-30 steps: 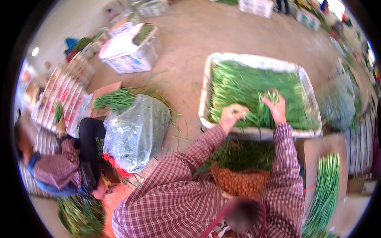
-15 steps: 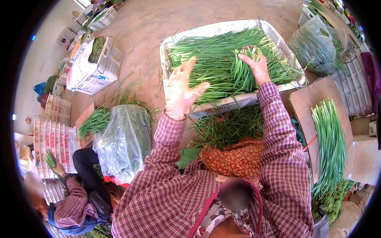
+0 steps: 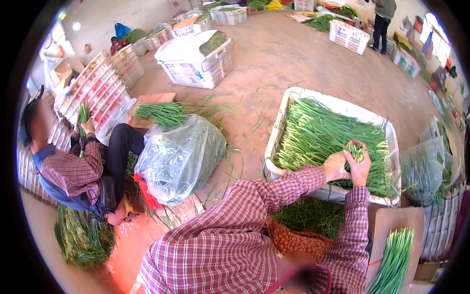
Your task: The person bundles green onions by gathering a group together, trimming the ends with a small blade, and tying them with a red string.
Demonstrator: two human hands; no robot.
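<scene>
Over the near right part of the white crate [image 3: 342,104], the fingers of the right hand [image 3: 360,169] are closed around a small bundle of green stalks [image 3: 356,152]; the left hand [image 3: 336,166] meets it there, but its fingertips are hidden, so I cannot tell their grip. The bundle is probably light, flexible and easily bruised, so it seems best held gently around the firmer part near the pale ends.

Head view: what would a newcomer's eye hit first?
The white crate right of centre, heaped with green stalks; over its near side, the left hand meets the right hand, which grips a bunch. Left of centre, a bulging clear plastic bag near a seated co-worker. Lower right, a bundle on cardboard.
</scene>
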